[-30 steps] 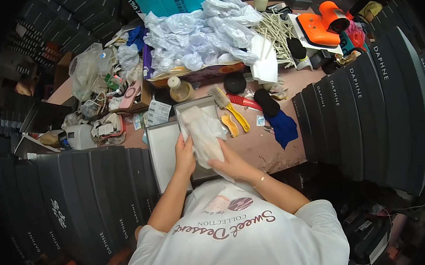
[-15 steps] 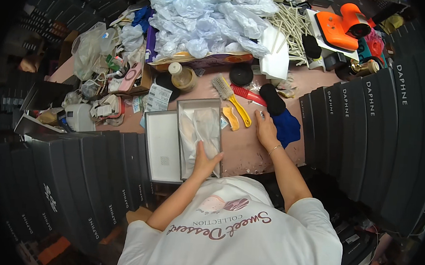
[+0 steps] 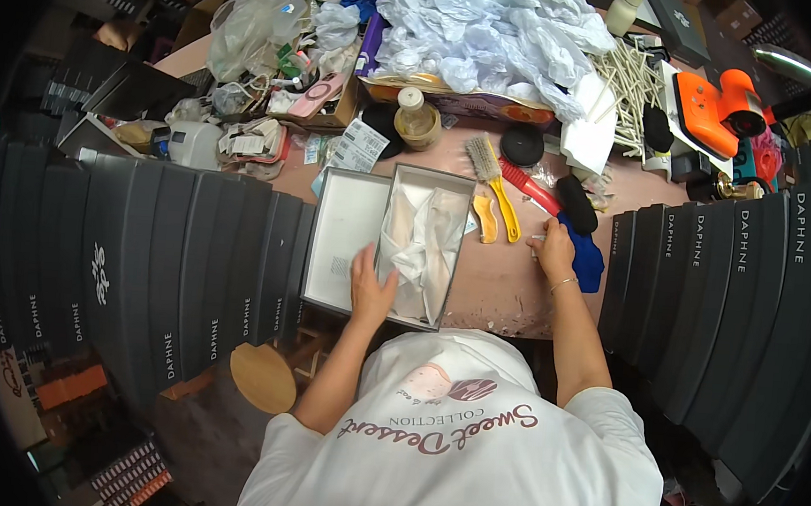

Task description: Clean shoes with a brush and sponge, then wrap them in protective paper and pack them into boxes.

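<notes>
A grey shoe box [image 3: 465, 221] holds something wrapped in white tissue paper [image 3: 409, 253]. Against its left side lies the white-lined lid [image 3: 347, 213]. Over the seam between lid and box is my left hand [image 3: 372, 286], fingers apart, nothing in it. To the right of the box, my right hand [image 3: 556, 252] is low over the table with its fingers drawn together; whatever is in them is too small to make out. A blue cloth [image 3: 585, 261] lies beside that hand. Between box and right hand are a yellow-handled brush [image 3: 505, 208] and a yellow-orange piece [image 3: 485, 219].
Stacked dark shoe boxes flank me on the left [image 3: 170, 255] and right [image 3: 704, 293]. A bin of crumpled white paper [image 3: 486, 38] stands at the back, near a jar [image 3: 418, 122], thin sticks [image 3: 624, 90] and an orange device [image 3: 707, 110]. A round stool [image 3: 263, 378] is at lower left.
My left hand has come off the tissue toward the lid side of the box. The fingers of my right hand have drawn together near the blue cloth. The whole view has shifted.
</notes>
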Tool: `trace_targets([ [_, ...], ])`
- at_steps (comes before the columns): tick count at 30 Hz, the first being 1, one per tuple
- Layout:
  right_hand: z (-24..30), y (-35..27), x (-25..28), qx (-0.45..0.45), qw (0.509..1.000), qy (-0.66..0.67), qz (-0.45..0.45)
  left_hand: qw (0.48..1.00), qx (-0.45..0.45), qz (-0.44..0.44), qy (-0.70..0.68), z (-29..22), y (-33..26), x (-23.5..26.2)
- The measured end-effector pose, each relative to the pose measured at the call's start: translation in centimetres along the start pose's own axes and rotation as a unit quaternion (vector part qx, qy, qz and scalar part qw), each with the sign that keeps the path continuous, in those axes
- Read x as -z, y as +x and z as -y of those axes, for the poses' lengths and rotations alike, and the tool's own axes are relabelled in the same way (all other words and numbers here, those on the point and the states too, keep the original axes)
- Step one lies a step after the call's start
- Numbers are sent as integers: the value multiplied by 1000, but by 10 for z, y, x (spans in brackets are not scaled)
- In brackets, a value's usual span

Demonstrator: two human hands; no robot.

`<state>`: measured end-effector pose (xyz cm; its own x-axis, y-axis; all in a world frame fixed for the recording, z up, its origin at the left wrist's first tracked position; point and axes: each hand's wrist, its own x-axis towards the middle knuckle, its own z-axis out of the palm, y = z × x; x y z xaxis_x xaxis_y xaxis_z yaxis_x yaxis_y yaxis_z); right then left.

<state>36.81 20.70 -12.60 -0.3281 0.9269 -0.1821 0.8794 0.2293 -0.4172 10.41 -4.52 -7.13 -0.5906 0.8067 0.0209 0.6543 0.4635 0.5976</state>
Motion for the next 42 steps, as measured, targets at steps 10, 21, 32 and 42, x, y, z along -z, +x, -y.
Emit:
trace_targets([
  [10, 2, -7, 0, 31, 999, -24, 20, 990, 33, 4, -137, 28, 13, 26],
  [21, 124, 17, -34, 244, 960, 94, 103, 970, 115, -74, -200, 22, -7, 146],
  [32, 124, 32, -60, 228, 959, -81, 147, 955, 197, -96, -201, 27, -71, 120],
  [42, 126, 44, -61, 300, 938, -72, 160, 961, 182, -123, -168, 21, -82, 120],
])
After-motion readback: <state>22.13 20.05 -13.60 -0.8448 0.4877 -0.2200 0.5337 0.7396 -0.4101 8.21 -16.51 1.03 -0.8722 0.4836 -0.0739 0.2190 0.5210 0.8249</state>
